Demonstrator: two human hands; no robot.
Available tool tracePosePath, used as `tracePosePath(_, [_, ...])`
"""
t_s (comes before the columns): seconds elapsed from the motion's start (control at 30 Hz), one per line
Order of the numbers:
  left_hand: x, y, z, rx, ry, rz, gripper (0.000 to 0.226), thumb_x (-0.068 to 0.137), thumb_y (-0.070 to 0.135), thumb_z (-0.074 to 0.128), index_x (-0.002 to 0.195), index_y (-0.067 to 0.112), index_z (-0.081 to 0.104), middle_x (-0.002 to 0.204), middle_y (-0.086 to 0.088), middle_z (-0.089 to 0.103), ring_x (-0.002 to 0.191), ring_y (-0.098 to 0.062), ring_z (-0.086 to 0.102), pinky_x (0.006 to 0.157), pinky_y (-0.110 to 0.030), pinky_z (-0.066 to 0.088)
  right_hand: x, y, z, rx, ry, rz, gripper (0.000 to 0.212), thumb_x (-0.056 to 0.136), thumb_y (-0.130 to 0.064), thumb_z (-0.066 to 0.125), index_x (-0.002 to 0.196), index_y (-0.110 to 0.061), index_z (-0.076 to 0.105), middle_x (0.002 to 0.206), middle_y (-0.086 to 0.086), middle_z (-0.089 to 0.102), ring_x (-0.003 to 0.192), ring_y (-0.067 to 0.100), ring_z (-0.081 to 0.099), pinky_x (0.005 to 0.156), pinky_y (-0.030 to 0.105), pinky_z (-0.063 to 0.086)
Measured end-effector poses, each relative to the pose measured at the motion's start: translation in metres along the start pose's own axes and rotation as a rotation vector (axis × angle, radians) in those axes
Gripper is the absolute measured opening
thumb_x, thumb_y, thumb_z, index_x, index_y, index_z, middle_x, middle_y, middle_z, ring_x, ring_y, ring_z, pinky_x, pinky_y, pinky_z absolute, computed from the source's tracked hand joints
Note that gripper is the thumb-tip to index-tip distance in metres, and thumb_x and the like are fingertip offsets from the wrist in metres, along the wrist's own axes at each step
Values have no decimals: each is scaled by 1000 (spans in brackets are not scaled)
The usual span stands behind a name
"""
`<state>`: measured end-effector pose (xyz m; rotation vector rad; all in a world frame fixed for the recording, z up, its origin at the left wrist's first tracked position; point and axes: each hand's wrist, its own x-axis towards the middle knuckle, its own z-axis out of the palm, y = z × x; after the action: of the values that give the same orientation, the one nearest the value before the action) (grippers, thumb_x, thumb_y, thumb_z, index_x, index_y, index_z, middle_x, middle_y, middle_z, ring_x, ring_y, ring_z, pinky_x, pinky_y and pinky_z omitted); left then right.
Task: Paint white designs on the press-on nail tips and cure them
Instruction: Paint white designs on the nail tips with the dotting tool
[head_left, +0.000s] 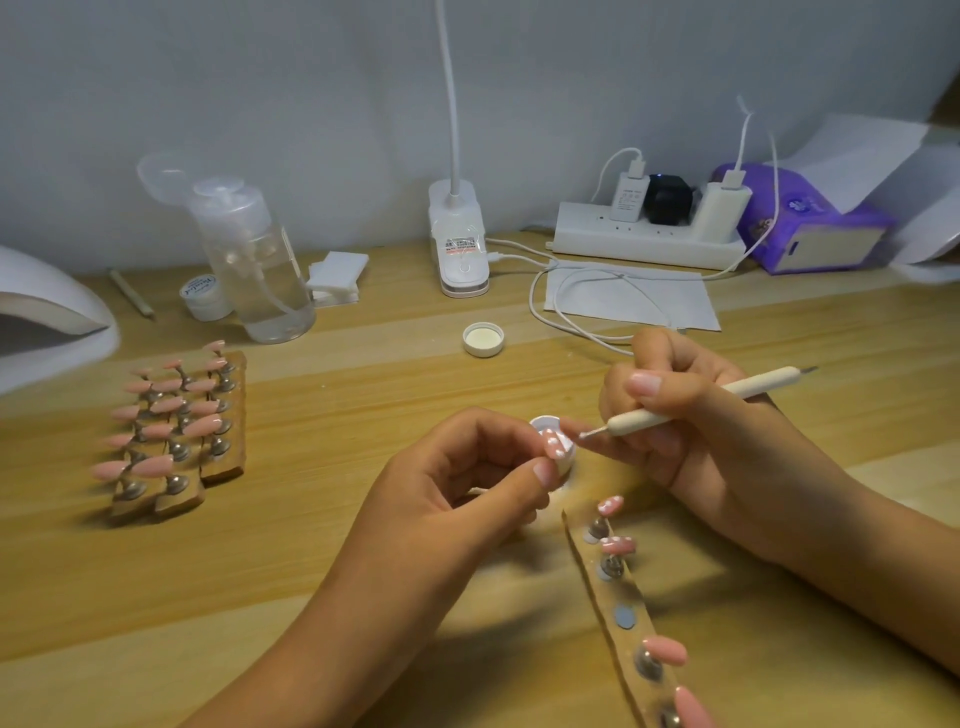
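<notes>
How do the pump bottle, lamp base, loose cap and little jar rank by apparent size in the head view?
1. Pump bottle
2. Lamp base
3. Little jar and loose cap: about alike; the cap sits nearer the camera, so I leave them unranked.

One camera sits on the person's head. It looks forward and down at the wooden table, near the left hand and right hand. The wall fills the top.
</notes>
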<state>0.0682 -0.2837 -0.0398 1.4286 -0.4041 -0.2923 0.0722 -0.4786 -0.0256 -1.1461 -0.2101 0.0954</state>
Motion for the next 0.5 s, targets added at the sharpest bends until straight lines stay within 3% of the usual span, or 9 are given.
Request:
tracePosePath(0.13, [0,1,0,-40,38,25,17,66,33,75,82,25,72,77,0,72,70,-7,64,65,-16,50,5,-4,-6,59,119,-10,27,79,-16,61,64,-15,38,55,0,34,54,9,41,77,28,55])
tracePosePath(0.3, [4,4,-7,-268,173,-36,12,64,17,75,72,27,74,78,-5,73,65,-7,64,59,-14,51,9,-4,-11,155,191,7,26,85,-16,56,65,-16,40,54,-3,34,53,8,41,72,27,55])
tracePosePath(0.4, [-2,6,-5,-149,80,18,14,60,28,78,72,26,72,79,2,67,68,-8,57,62,-15,47,10,-4,-12,179,200,19,27,80,-18,63,61,-17,44,52,-4,35,52,8,42,68,26,54])
tracePosePath(0.5, [-10,8,1,159,-77,142,12,68,39,75,70,28,70,77,-7,58,67,-13,48,60,-22,37,11,-4,-14,186,199,30,25,77,-21,66,61,-19,46,52,-5,36,52,8,41,65,25,53])
